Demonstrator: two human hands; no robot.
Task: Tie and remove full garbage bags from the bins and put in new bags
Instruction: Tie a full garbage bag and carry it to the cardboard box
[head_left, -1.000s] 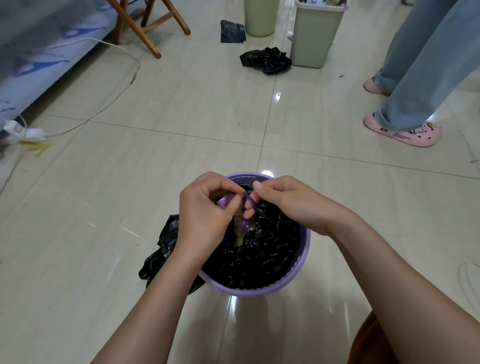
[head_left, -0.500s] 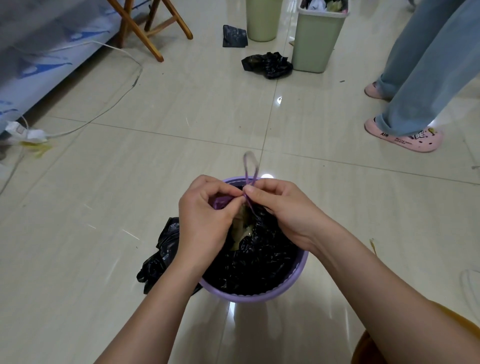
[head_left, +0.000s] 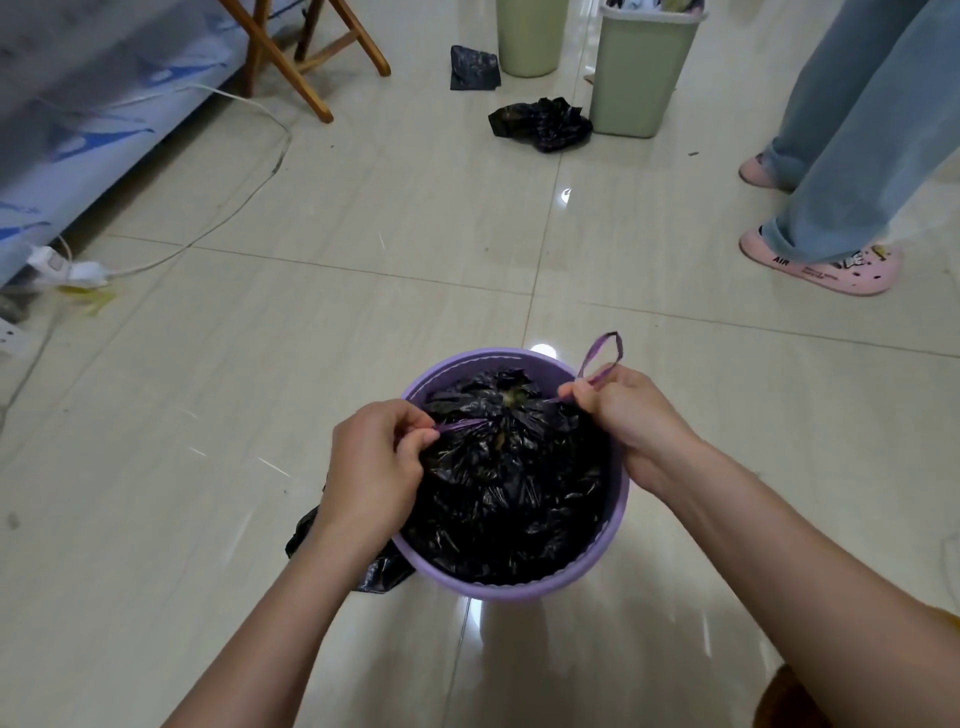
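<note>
I have the black garbage bag sitting inside the purple bin at about 6 o'clock in my view, its mouth gathered into a puckered neck. My left hand pinches one end of the purple drawstring at the bag's 9 o'clock; my right hand has its fingers curled round the other end at 2 o'clock, a loop poking out above the fist. The string runs taut both ways, so I judge the cinching nearly done. Lifting out and relining are left. At 12 o'clock two green bins wait, with a crumpled black bag on the floor beside them.
</note>
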